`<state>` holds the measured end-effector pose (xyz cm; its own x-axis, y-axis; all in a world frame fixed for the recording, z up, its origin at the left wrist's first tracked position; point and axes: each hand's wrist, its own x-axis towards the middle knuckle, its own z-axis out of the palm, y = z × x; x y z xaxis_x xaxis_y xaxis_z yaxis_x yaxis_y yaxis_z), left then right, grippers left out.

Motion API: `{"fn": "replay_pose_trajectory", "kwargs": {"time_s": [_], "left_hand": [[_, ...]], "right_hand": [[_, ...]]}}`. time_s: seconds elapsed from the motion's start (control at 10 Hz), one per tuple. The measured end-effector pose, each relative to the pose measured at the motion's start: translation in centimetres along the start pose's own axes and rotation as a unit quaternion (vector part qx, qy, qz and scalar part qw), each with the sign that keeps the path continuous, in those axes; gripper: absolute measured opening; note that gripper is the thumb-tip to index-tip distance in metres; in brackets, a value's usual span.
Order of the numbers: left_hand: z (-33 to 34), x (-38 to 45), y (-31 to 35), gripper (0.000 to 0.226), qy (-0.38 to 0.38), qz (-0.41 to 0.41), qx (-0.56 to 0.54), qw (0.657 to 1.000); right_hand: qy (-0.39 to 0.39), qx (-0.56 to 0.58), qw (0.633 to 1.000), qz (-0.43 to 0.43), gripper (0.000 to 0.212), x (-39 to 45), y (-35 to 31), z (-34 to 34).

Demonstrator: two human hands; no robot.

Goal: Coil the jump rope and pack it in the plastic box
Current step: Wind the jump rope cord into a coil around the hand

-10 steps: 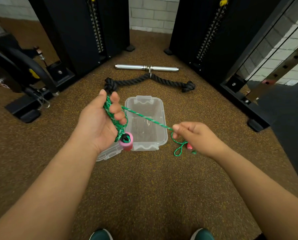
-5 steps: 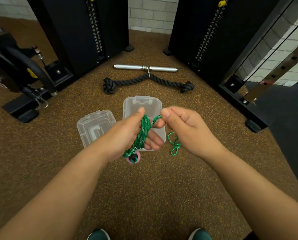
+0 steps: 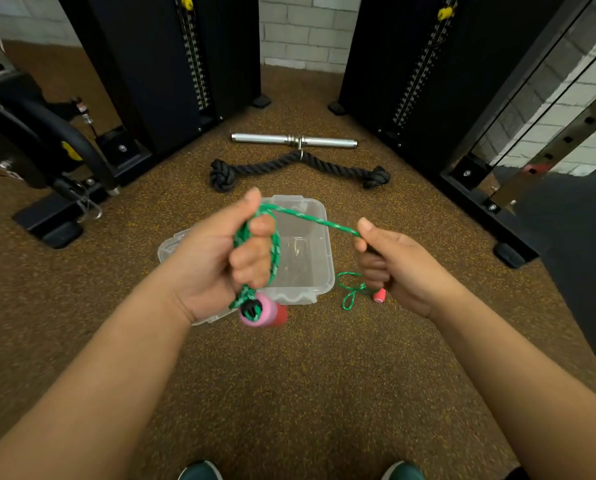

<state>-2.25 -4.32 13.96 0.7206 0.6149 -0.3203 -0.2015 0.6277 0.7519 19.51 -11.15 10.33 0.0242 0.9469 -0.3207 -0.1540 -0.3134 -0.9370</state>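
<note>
I am partway through coiling: my left hand [image 3: 227, 258], at the centre of the frame, is closed around a bundle of loops of the green jump rope [image 3: 274, 252], and one pink handle [image 3: 256, 311] hangs just below that fist. My right hand [image 3: 390, 261], right of centre, pinches the free strand between thumb and fingers, so the rope runs taut from the top of my left fist down and to the right across the open plastic box [image 3: 319, 271] on the floor. To do this well, I judge I should keep light tension, lay each new loop the same length as the others, and let the strand slide through my right fingers so it does not twist. The coil's long axis runs nearly up and down in the frame, tilted a little, with the handle end pointing toward me. The remaining slack lies in a small tangle on the floor below my right hand, ending at the second handle [image 3: 379, 295], which may snag. The box lid [image 3: 172, 245] lies left of the box, mostly hidden by my left hand.
</note>
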Motion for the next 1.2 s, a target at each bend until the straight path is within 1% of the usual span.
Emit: {"fn": "replay_pose_trajectory", "kwargs": {"time_s": [0.1,0.2,0.3,0.4,0.5,0.6,0.7,0.8,0.9,1.0,1.1,1.2], "left_hand": [[-0.7,0.0,0.7,0.05,0.033,0.021,-0.035,0.999],[-0.8,0.1,0.8,0.049,0.062,0.041,-0.039,0.996],[-0.9,0.2,0.9,0.048,0.079,0.051,-0.049,0.994],[-1.3,0.2,1.2,0.047,0.089,0.064,-0.064,0.992],[-1.5,0.2,1.1,0.047,0.101,0.07,-0.066,0.99],[-1.7,0.2,1.1,0.046,0.116,0.075,-0.07,0.988],[-2.0,0.1,1.2,0.046,0.125,0.079,-0.08,0.986],[-2.0,0.2,1.2,0.046,0.125,0.077,-0.074,0.986],[-1.0,0.3,0.5,0.047,0.092,0.053,-0.025,0.994],[0.8,0.5,-0.9,0.05,0.024,0.001,0.058,0.998],[2.4,0.6,-2.2,0.052,-0.042,-0.04,0.108,0.992],[3.0,0.7,-2.6,0.051,-0.069,-0.055,0.118,0.989]], "right_hand": [[-0.035,0.154,0.987,0.026,0.029,0.2,0.3,-1.1],[-0.05,0.21,0.976,0.025,0.022,0.3,0.5,-1.9],[-0.027,0.089,0.996,0.017,0.021,0.6,1.1,-2.4],[0.02,-0.05,0.998,0.032,0.026,0.7,1.6,-2.6],[0.047,-0.047,0.997,0.029,0.034,0.8,1.4,-2.9],[0.04,-0.026,0.999,0.012,0.026,0.7,1.3,-3.4],[0.014,-0.029,0.999,0.005,0.027,0.5,1.4,-3.9],[0.05,-0.105,0.993,0.022,0.034,0.5,1.3,-4.2],[0.109,-0.303,0.946,0.023,0.028,0.4,1.2,-4.0],[0.085,-0.371,0.925,-0.007,0.032,0.1,1.4,-2.2],[-0.002,-0.24,0.967,-0.087,0.036,-0.1,1.1,0.6],[-0.069,-0.168,0.976,-0.118,0.032,-0.2,1.2,2.1]]}}
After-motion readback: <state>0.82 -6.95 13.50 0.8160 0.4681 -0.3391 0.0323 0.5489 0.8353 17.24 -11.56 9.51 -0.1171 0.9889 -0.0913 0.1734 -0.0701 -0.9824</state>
